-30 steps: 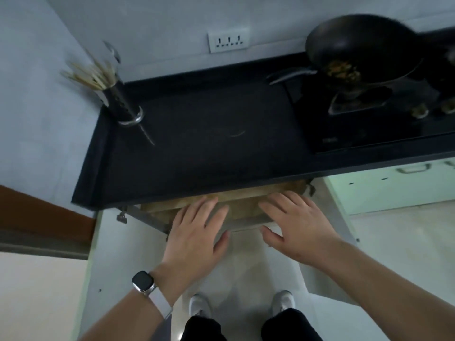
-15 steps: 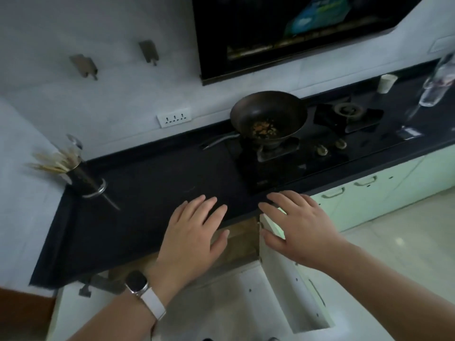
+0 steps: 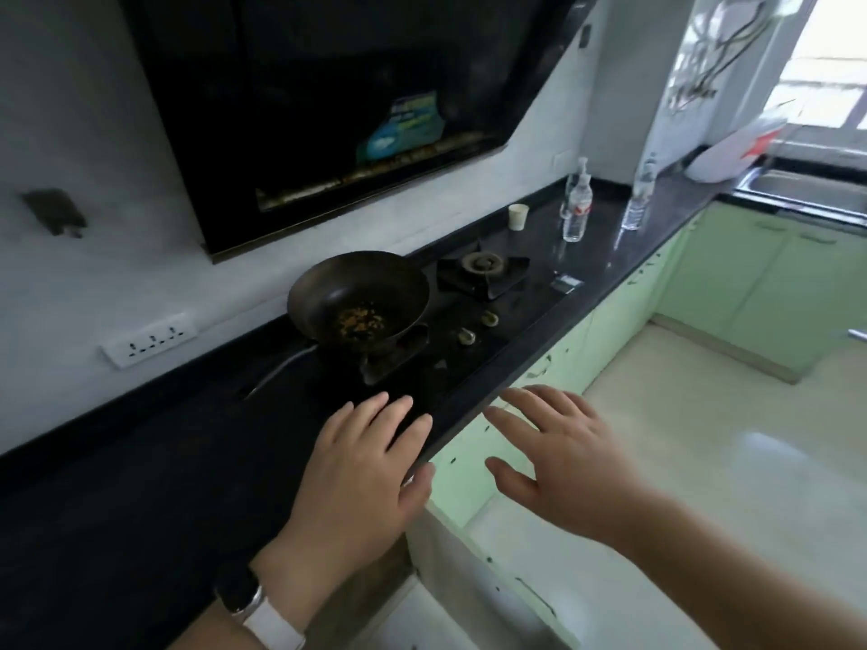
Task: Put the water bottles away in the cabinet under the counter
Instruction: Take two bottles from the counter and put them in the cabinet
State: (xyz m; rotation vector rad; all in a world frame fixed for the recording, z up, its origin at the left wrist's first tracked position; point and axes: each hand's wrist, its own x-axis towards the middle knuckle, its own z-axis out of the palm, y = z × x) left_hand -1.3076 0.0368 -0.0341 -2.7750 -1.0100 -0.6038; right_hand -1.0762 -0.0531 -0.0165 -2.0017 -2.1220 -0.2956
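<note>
Head view: both hands are held empty over the front of the counter (image 3: 140, 485), with nothing gripped by either. The left hand (image 3: 361, 476) is laid palm down above the counter edge, fingers straight and slightly spread, the thumb past the lip; whether the surface is touched cannot be told. The right hand (image 3: 563, 466) is held out in the air beside it, palm down, fingers splayed. Well beyond the fingertips, past the wok (image 3: 359, 302) and the cup (image 3: 518, 217), the red-labelled water bottle (image 3: 578, 213) and the taller water bottle (image 3: 639, 199) are left upright on the counter, not yet collected. Below the right hand's fingers a cabinet door (image 3: 492, 579) is seen swung open, judged to be readied so that the bottles can be received. The bare hands are judged to be kept free for fetching them.
</note>
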